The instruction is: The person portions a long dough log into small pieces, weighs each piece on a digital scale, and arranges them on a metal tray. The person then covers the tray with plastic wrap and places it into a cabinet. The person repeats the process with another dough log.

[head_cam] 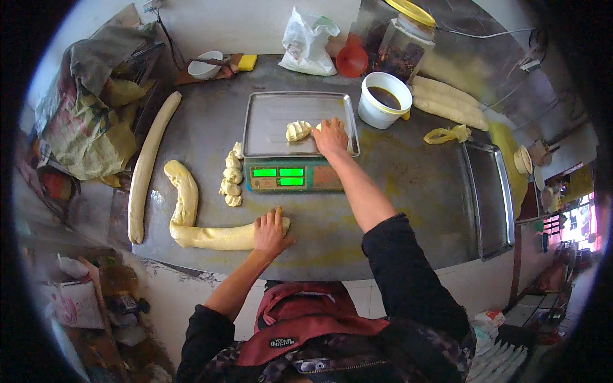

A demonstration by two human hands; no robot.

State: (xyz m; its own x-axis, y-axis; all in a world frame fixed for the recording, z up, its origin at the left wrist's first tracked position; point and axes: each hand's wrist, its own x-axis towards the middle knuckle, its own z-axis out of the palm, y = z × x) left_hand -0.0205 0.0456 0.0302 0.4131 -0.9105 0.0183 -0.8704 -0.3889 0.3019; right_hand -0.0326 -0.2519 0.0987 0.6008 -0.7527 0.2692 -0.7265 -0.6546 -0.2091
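Note:
My left hand (272, 235) lies over the right end of a long, bent roll of yellowish dough (213, 238) on the metal worktop. My right hand (331, 136) is above the metal tray (268, 107) of a digital scale (278, 177), its fingers on a small pale piece, mostly hidden under them. Just left of those fingers, a dough piece (298, 130) rests on the tray. Several small dough pieces (232, 175) form a column beside the scale's left side. Farther left lies a second long dough roll (152, 167), smooth and slightly curved.
Behind the scale stand a white plastic bag (308, 45), a red funnel (352, 61), a jar with a yellow lid (400, 50) and a white bucket of dark liquid (378, 112). Pale rolls (450, 103) lie at the back right; an empty metal tray (488, 201) sits at the right.

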